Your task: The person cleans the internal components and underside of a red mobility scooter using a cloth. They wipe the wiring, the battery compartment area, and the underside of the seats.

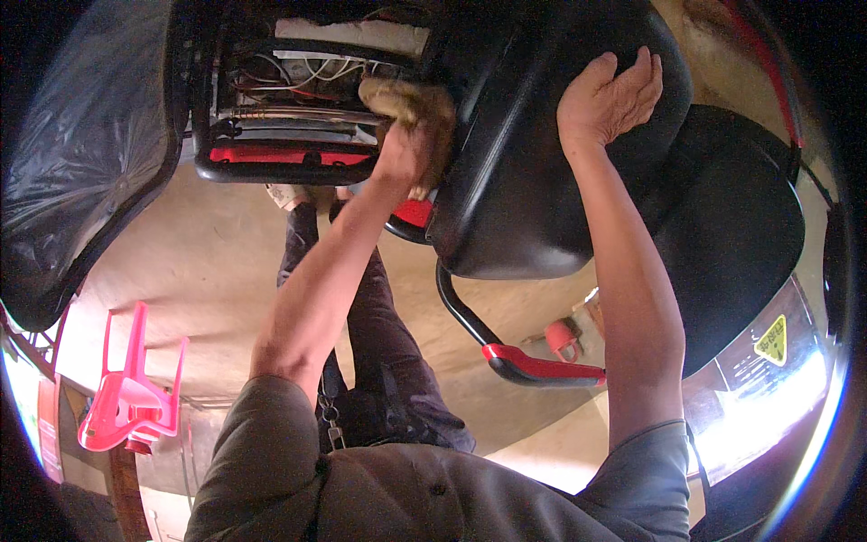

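My left hand [405, 152] is closed on a tan cloth [440, 129], which lies against the side of a black padded vehicle seat [501, 169]. Just left of it is an open frame of black metal tube [284, 174], with white and red wires [318, 78] and a red panel [291, 156] inside. Over the right part of the seat is my right hand [609, 101], fingers spread and slightly bent, with nothing seen in it. Whether its palm touches the seat cannot be told.
Left stands a seat [88, 135] under clear plastic film; right, another black seat [738, 223]. A black and red armrest bar [542, 366] juts out below the padded seat. On the floor are a pink plastic stool [129, 400] and a red cup-like object [561, 339].
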Motion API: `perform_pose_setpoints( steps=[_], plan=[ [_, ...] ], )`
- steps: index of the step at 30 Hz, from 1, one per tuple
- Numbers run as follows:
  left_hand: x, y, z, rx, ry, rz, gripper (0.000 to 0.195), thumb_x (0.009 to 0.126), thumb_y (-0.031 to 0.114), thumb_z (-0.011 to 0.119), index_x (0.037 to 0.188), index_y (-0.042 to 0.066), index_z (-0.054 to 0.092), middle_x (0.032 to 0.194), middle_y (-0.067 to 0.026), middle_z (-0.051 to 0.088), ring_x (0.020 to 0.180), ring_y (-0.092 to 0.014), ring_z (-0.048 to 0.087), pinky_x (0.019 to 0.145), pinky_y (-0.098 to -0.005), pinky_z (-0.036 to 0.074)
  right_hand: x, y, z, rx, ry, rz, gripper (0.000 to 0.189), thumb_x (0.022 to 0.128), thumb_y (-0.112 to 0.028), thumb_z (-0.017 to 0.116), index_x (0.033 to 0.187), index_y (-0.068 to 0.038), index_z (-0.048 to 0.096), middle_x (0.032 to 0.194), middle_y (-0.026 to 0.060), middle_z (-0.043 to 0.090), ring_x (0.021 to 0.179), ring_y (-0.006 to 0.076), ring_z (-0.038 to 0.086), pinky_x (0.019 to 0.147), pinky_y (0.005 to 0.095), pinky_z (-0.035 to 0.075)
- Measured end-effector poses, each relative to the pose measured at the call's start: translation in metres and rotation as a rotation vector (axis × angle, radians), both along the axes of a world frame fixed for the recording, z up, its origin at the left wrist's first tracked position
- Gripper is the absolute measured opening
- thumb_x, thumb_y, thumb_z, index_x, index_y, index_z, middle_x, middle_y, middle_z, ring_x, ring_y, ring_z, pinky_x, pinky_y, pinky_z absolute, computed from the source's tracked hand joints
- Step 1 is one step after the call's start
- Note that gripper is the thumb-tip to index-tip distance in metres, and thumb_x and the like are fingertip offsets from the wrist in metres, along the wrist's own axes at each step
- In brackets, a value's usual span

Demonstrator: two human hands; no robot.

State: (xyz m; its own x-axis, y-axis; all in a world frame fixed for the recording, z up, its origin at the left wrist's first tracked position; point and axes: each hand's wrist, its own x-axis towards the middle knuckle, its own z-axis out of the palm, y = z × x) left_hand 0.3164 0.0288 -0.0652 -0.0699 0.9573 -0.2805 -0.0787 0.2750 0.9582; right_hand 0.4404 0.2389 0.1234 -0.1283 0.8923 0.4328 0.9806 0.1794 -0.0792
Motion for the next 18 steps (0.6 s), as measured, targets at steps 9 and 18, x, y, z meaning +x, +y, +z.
perform_pose_setpoints(
  steps=[9,18],
  plan=[
    [-0.041,0.172,0.069,-0.522,-0.856,0.043,0.054,0.105,0.037,0.057,0.146,0.002,0.051,0.134,-0.0188,0.063,0.118,-0.030,0.064,0.093,-0.0428,0.053,0.008,-0.003,0.001,-0.069,0.051,-0.005,0.062,0.101,-0.039,0.049,0.150,-0.002,0.044,0.158,0.0228,0.036,0.151,0.0390,0.027,0.124,0.0534,0.015],
    [-0.034,0.010,0.063,-0.255,0.033,-0.157,0.038,0.107,0.026,0.049,0.138,0.005,0.054,0.128,-0.0170,0.066,0.118,-0.033,0.062,0.103,-0.0408,0.050,0.005,-0.003,0.004,-0.066,0.069,0.031,0.063,0.101,-0.040,0.048,0.150,-0.002,0.044,0.159,0.0236,0.034,0.150,0.0400,0.026,0.123,0.0551,0.015]
  ],
)
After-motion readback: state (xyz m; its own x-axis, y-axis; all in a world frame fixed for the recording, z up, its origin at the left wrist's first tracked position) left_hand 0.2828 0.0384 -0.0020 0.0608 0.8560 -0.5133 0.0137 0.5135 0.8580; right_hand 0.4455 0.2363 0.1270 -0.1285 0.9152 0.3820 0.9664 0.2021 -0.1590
